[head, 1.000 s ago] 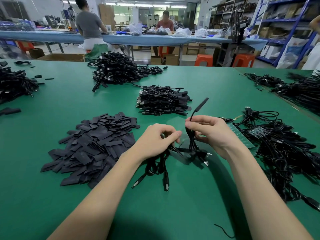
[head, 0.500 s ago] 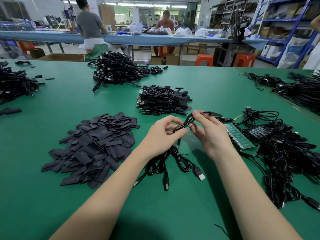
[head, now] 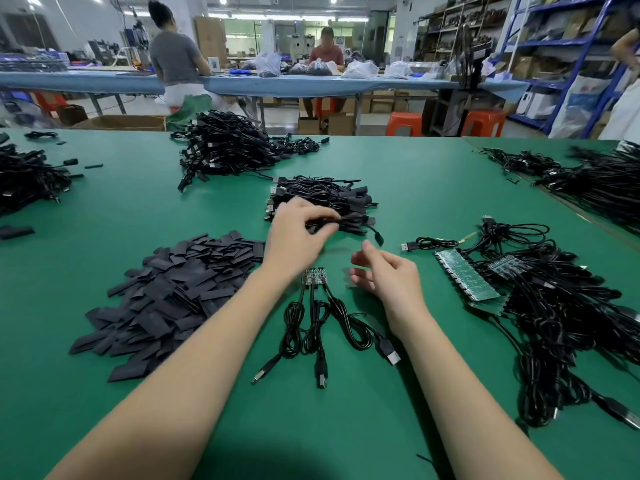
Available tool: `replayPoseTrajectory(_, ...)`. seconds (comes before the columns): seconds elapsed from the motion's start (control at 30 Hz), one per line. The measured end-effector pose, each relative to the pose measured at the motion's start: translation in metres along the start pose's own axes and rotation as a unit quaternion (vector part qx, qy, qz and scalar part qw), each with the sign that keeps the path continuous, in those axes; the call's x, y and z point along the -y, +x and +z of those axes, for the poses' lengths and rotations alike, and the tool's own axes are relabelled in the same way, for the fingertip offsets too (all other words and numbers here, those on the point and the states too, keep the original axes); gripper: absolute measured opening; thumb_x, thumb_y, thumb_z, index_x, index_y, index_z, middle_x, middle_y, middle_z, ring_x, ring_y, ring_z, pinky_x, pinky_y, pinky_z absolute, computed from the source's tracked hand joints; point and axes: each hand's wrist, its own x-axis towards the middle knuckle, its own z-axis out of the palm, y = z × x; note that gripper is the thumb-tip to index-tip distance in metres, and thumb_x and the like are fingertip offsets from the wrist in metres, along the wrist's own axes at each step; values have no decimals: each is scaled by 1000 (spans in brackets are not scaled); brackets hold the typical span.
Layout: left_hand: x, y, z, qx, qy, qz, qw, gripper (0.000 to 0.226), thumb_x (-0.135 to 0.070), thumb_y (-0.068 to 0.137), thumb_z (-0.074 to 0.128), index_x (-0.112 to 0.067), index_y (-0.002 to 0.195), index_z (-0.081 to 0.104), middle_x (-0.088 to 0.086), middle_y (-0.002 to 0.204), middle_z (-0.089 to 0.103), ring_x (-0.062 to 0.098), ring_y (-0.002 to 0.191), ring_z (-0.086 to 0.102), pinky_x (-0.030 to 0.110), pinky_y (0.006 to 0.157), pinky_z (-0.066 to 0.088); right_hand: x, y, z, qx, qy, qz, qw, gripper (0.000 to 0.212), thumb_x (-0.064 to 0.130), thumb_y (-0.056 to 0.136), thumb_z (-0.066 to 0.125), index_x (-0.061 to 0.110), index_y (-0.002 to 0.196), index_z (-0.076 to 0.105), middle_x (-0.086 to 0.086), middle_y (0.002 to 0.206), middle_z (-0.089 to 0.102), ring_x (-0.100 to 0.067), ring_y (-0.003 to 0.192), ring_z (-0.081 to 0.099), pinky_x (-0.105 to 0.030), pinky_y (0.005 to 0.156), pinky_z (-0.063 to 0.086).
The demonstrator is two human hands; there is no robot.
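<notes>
Beyond one three-cable board (head: 314, 276), the left hand (head: 294, 233) pinches one bundle (head: 349, 220).

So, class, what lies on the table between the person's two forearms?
In the head view, a small circuit board with three black USB cables attached lies fanned out on the green table.

- Setting: an electronics assembly workshop on a factory floor.
- Green worktable (head: 415, 168) carrying heaps of black USB cables (head: 225, 150), a pile of black sleeves (head: 173, 289) and strips of green circuit boards (head: 464, 275).
- Second long bench (head: 311, 86) behind, with workers (head: 173, 57) at it.
- Blue steel shelving (head: 554, 43) stacked with cartons (head: 523, 65); orange stools (head: 403, 123) beside the bench.
</notes>
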Motion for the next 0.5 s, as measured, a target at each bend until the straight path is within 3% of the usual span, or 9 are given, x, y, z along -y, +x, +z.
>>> replayPoseTrajectory(0.17,16,56,-18,-54,-44,-15,997,18,-28,86,78,-32,103,77,-8,95,57,16,90,57,24,80,46,-1,-2,0,4,14,6,1000,27,28,98,66,6,84,74,2,75,76,-12,63,70,-18,59,55)
replayPoseTrajectory(0.27,26,87,-25,-62,13,-26,998,18,-28,87,76,-27,105,78,2,103,59,22,94,60,34,88,51,-4,-2,2,2,-28,-8,1000,29,29,99,65,8,82,74,0,72,76,-13,62,70,-22,65,57)
replayPoseTrajectory(0.37,36,104,-25,-27,106,-42,993,19,-27,91,73,-26,109,76,0,105,55,21,96,59,33,90,49,-8,-2,2,-2,-95,-37,995,30,31,98,64,13,77,76,0,70,76,-12,63,71,-32,79,60)
replayPoseTrajectory(0.5,40,109,-20,21,159,-53,986,20,-14,95,63,-20,108,76,3,113,63,20,103,61,31,92,49,-9,-3,2,-5,-122,-54,991,31,32,97,63,16,73,76,1,68,75,-11,61,71,-30,75,58)
